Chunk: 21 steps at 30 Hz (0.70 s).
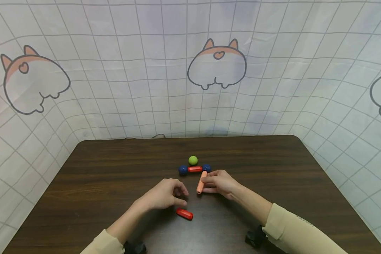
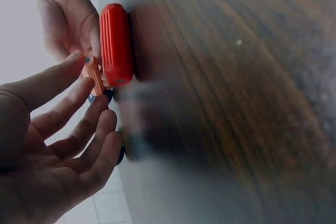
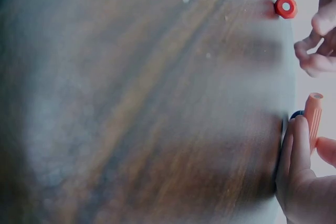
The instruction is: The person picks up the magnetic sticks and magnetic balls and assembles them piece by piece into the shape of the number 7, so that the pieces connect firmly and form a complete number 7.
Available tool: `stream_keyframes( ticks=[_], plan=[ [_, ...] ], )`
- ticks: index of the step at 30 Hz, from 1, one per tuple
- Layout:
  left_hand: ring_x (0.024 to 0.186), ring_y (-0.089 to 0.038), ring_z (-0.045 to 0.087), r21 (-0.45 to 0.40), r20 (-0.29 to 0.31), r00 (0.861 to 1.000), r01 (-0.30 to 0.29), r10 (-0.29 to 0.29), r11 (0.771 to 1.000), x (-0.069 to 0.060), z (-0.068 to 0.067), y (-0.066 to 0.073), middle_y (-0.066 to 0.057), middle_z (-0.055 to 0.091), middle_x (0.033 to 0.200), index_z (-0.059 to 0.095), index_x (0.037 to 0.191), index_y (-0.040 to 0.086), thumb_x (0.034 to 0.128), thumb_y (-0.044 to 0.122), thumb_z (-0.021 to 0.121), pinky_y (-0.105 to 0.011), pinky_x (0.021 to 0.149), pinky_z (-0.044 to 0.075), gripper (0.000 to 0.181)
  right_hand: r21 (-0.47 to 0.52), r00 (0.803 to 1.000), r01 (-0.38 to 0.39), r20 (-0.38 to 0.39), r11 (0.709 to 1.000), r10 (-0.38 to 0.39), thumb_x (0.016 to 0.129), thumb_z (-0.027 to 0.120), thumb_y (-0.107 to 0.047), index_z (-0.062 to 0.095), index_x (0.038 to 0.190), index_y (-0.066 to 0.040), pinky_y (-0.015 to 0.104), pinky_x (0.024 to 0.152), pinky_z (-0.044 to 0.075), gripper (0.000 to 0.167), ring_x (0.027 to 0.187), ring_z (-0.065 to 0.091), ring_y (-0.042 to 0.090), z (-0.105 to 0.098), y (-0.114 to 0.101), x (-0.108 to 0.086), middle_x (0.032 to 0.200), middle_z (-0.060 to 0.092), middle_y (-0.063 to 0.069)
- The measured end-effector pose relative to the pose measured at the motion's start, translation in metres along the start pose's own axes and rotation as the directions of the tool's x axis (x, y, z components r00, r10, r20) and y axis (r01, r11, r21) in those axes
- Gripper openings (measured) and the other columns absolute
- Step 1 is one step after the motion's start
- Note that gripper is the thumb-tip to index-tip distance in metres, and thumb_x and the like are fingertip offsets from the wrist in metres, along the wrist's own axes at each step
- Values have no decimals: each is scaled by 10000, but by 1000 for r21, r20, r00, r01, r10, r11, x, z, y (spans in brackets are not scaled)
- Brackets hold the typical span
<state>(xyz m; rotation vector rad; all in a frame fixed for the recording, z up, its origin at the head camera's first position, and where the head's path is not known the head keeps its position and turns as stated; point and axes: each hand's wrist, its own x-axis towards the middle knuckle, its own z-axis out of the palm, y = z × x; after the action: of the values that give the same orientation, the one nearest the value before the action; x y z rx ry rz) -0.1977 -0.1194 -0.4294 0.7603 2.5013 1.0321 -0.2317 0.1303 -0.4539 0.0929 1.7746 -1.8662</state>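
Observation:
An orange ridged rod [image 1: 201,182] is pinched between the thumb and fingers of my right hand [image 1: 221,183]; its upper end lies close to a blue ball [image 1: 206,168]. That ball, a red rod [image 1: 195,169] and a second blue ball [image 1: 183,170] form a row on the table. My left hand [image 1: 165,194] hovers with loosely bent fingers and holds nothing. Just below its thumb lies a loose red rod [image 1: 184,213], whose grooved side shows in the left wrist view. The right wrist view shows a hole in the end of this red rod [image 3: 285,7].
Right behind the row sits a green ball [image 1: 193,160]. Everything lies on a dark wooden table [image 1: 114,165]. A white gridded cloth [image 1: 130,88] with cartoon drawings hangs around its back and sides.

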Motion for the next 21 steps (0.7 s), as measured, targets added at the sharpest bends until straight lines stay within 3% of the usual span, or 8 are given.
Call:
stream_keyframes(
  ticks=[10,21],
  plan=[
    [869,-152,599,-6,113,993,-43,43,999,-5,9,4,62,658,894,744,967,168,799,245,914,-294,785,485,251,-1,1000,4,4,1000,-4,1009,639,-58,519,1298,191,351,853,573,399,922,717,217,1,0,-2,1127,656,212],
    [774,-87,581,9,170,982,-81,78,997,-3,12,4,65,632,832,734,947,162,787,126,913,-255,720,483,243,1,1000,1,7,1000,-1,1016,631,-63,546,1271,172,360,864,570,357,928,713,218,1,0,-1,1110,657,201]
  ],
)
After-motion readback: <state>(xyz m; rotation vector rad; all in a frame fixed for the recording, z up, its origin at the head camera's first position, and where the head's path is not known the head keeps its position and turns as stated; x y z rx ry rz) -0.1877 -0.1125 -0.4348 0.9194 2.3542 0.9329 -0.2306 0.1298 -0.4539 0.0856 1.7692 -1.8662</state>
